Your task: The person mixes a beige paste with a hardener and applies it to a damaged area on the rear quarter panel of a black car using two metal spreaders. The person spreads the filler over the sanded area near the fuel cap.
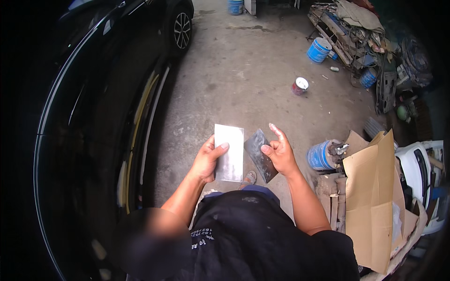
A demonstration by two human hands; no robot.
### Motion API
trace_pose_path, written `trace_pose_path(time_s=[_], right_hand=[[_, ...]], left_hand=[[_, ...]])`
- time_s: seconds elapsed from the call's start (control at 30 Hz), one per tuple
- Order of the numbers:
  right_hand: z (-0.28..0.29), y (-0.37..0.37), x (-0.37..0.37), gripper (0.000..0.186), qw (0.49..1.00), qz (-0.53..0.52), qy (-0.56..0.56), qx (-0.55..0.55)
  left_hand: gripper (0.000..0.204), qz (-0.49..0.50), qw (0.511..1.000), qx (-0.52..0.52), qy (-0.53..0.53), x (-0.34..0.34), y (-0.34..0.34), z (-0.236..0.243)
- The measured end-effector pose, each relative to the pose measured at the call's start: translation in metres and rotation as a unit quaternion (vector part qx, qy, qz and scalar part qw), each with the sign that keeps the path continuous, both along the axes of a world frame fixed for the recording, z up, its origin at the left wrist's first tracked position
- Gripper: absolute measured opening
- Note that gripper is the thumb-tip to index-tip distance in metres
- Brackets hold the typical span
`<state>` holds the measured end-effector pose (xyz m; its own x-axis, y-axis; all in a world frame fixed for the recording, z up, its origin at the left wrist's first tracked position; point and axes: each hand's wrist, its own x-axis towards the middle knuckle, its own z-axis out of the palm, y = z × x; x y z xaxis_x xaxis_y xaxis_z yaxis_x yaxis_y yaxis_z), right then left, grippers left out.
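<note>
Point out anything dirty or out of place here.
The dark sheet in the right hand is smudged with pale marks, and that hand's index fingertip looks smeared. At upper right, a scrap heap lies jumbled.

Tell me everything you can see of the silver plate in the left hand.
The silver plate is a flat, thin-looking rectangle, longer than wide. It looks like metal: shiny, nearly white over much of its face, with hazy grey patches lower down. The left hand grips it by its left edge, thumb across the face. Its long sides run roughly up and down the picture, with the dark sheet close on its right. Its back is hidden.
</note>
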<state>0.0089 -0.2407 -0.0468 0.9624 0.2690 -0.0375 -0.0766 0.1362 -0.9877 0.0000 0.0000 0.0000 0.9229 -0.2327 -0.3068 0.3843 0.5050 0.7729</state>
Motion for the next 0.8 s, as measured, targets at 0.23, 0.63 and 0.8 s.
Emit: trace_pose_path(time_s=[0.23, 0.63, 0.8], right_hand=[[0.027, -0.036, 0.034, 0.077, 0.957, 0.074, -0.054, -0.276], [0.064, -0.043, 0.12, 0.077, 0.929, -0.058, -0.123, -0.344], [0.074, -0.02, 0.127, 0.08, 0.922, 0.012, -0.106, -0.372]], left_hand=[[0.025, 0.114, 0.975, 0.152, -0.111, 0.052, -0.04, -0.001], [0.022, 0.081, 0.962, 0.237, -0.112, 0.113, -0.014, -0.011], [0.048, -0.039, 0.958, 0.272, -0.087, 0.147, 0.02, -0.03]])
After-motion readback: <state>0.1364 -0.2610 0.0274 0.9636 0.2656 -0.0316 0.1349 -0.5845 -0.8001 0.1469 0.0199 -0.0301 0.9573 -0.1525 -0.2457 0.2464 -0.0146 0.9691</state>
